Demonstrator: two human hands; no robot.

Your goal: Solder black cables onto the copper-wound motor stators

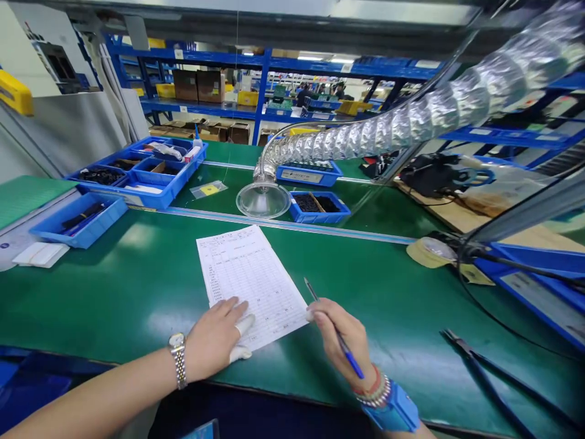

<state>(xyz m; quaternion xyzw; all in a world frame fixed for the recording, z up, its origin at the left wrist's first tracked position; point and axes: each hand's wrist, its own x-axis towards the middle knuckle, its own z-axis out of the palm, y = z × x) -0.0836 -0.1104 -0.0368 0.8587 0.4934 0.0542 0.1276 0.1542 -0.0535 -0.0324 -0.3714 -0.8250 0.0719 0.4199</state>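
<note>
A printed paper form (pixel 256 277) with a ruled table lies slightly turned on the green bench. My left hand (pixel 222 335) rests flat on its lower left part, fingers stretched out, with white covers on two of the digits and a watch on the wrist. At the sheet's lower right edge, my right hand (pixel 340 338) grips a pen (pixel 350 353). The pen's tip points up and away from me, raised off the writing, and its blue end lies toward my wrist. A white cover shows on a right fingertip too.
A foil duct with a clear hood (pixel 264 200) hangs behind the form. Blue bins (pixel 150 177) of parts stand back left, and a small bin (pixel 320 207) sits by the hood. To the right lie long-handled pliers (pixel 475 360), tape (pixel 434 249) and a dangling cable (pixel 484 314).
</note>
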